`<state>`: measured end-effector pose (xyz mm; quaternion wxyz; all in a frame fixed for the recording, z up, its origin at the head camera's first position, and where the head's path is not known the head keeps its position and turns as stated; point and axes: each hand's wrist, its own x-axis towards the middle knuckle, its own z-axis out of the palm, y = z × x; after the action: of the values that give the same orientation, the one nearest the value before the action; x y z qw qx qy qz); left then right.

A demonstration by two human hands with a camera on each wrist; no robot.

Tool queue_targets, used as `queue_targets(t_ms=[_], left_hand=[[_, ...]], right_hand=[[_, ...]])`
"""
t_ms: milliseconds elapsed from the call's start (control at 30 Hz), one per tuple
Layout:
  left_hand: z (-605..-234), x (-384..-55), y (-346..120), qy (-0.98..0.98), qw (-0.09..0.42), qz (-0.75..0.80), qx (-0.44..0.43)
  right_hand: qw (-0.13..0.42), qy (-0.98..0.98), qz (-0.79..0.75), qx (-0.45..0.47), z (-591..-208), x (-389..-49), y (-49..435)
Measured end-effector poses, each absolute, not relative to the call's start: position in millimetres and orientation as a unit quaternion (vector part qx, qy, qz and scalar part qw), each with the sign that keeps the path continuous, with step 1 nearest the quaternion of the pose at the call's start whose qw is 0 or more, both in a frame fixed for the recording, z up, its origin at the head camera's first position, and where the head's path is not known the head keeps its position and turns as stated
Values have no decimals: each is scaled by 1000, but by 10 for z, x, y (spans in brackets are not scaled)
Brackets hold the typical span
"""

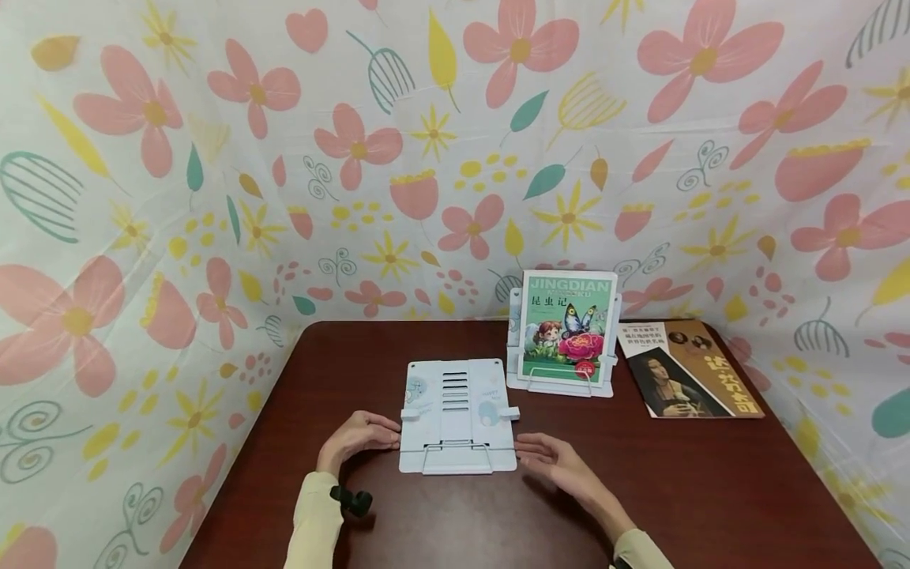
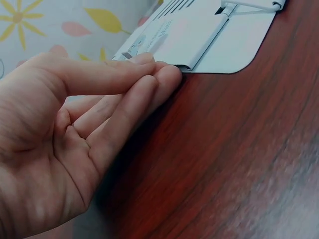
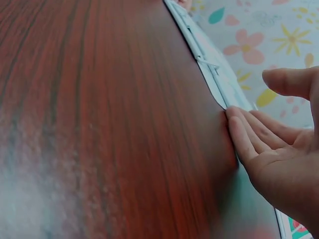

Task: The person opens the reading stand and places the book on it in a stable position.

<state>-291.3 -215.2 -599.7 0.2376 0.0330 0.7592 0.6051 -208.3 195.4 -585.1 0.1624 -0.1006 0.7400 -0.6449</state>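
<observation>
A pale blue-white metal book stand [image 1: 455,419] lies flat on the table, with slots down its middle and a wire page holder at its front. My left hand [image 1: 364,436] is at its left edge, fingertips touching the side near the front corner. In the left wrist view, the left thumb [image 2: 114,77] lies close along the fingers. At the opposite edge, the fingertips of my right hand [image 1: 562,466] touch the stand's side. The right wrist view shows the right fingers [image 3: 254,130] fairly straight and the thumb [image 3: 289,82] held apart.
Behind and to the right, a second stand [image 1: 603,389] props up a green children's book [image 1: 562,316] with a butterfly cover. A brown book [image 1: 700,371] with a portrait lies flat at the far right. The dark red wooden table [image 1: 455,521] backs onto a flowered cloth [image 1: 398,197].
</observation>
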Motion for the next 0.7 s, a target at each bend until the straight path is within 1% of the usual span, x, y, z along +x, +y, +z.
queue_targets(t_ms=[67,167,200,267,367,433,567,700], left_hand=[[-5990,-2944,-2129,758,248,603,36],[-5953,-3037,-2109,761,259,594,34],[-5938,-3086,-2096,762,254,594,27],[-5906,-3212,-2065,768,226,599,7],[-5875,-3409,-1946,776,174,606,-20],[-5879,-3509,-1847,788,152,596,-26],[-5915,-3606,-1703,812,132,566,-50],[-5944,-3626,-1643,820,117,556,-65]], right_hand=[[131,760,-630,-91,-5848,-2082,1950],[65,805,-585,-75,-5814,-2107,1847],[42,821,-564,-74,-5801,-2122,1788],[12,852,-518,-79,-5764,-2171,1626],[-6,887,-452,-98,-5743,-2232,1386],[-12,906,-411,-100,-5741,-2252,1253],[-21,934,-350,-73,-5727,-2255,1089],[-17,948,-314,-42,-5702,-2251,1058]])
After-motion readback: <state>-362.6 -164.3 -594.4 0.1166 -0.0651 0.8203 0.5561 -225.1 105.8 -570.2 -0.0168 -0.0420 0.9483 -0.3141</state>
